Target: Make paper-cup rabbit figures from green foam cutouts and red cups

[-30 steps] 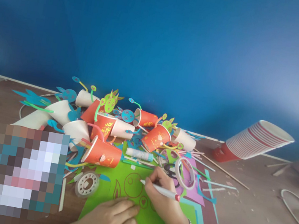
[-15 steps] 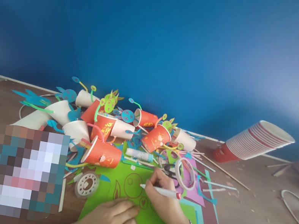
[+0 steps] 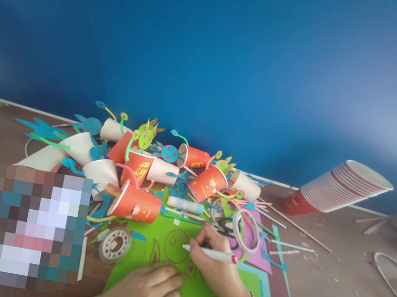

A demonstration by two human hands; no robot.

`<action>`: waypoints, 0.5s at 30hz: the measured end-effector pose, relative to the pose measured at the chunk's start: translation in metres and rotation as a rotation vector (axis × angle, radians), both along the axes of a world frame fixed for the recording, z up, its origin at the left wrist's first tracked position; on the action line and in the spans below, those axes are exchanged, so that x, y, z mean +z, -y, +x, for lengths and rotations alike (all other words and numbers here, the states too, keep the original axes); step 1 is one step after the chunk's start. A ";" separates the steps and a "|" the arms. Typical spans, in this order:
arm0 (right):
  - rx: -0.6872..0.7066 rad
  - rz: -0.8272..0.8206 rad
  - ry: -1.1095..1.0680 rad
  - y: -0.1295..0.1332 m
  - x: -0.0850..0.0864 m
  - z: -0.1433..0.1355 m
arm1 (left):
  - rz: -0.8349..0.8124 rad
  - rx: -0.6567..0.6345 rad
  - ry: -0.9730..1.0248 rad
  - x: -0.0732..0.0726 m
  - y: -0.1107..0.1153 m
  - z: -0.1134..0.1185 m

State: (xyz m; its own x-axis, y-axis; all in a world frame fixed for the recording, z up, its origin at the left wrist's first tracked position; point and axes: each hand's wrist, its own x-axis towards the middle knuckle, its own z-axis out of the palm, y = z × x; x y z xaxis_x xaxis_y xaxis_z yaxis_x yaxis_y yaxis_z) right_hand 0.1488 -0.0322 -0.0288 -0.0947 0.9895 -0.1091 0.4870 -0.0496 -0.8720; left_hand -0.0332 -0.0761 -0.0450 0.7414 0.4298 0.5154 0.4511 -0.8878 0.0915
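Green paper (image 3: 130, 272) lies on the table, bearing a red-outlined circle (image 3: 174, 259) with small circles inside, a pointed ear shape to its left and a small heart in a circle below. My right hand (image 3: 212, 258) is closed around a white marker (image 3: 210, 253) with a red end, its tip at the circle's right part. My left hand (image 3: 150, 291) rests flat on the paper below the drawings, fingers lying on the sheet, nothing held.
Behind the paper lie orange cups (image 3: 138, 203) and white cups with paper faces, a glue stick (image 3: 184, 205), scissors and a tape ring (image 3: 246, 230). A tape roll (image 3: 115, 245) sits left; a leaning cup stack (image 3: 339, 188) stands right.
My right hand has shifted slightly left with the marker, whose tip has moved a little left. My left hand stays in place.
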 end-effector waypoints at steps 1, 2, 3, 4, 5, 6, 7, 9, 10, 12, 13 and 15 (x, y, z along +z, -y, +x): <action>-0.002 0.000 0.002 0.000 0.000 0.000 | -0.004 -0.002 -0.015 0.000 0.000 0.000; -0.005 0.000 0.004 0.000 0.001 -0.001 | -0.006 -0.003 -0.026 0.000 0.000 0.000; -0.008 -0.001 0.003 0.000 0.001 -0.001 | -0.005 -0.003 -0.032 0.000 0.000 0.000; -0.011 -0.002 0.002 0.000 0.001 -0.002 | -0.002 -0.002 -0.034 -0.001 0.000 0.000; -0.013 -0.005 -0.002 0.000 0.001 -0.002 | 0.002 -0.002 -0.033 -0.001 0.000 0.000; -0.011 -0.008 -0.007 0.000 0.001 -0.002 | 0.005 -0.002 -0.031 -0.001 0.000 0.000; -0.010 -0.008 -0.013 0.000 0.000 -0.002 | 0.007 -0.001 -0.026 -0.001 0.000 0.000; -0.002 -0.005 -0.027 0.000 -0.001 -0.002 | 0.006 0.001 -0.017 -0.001 0.000 0.000; -0.002 0.000 -0.032 -0.001 -0.002 -0.001 | 0.003 0.002 -0.011 -0.001 0.000 0.000; -0.011 0.008 -0.054 -0.001 -0.002 -0.001 | -0.002 0.004 0.003 0.000 0.000 0.000; -0.021 0.016 -0.079 -0.002 -0.002 0.000 | -0.004 0.005 0.008 0.001 0.000 0.000; -0.049 0.055 -0.151 -0.001 -0.001 0.000 | 0.000 0.007 0.018 0.001 -0.001 0.000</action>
State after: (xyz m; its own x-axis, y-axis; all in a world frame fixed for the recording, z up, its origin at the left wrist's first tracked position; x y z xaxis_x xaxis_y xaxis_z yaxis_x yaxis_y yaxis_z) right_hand 0.1490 -0.0308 -0.0300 -0.0572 0.9974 -0.0429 0.3481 -0.0203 -0.9372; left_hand -0.0327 -0.0756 -0.0437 0.7290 0.4351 0.5284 0.4558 -0.8845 0.0995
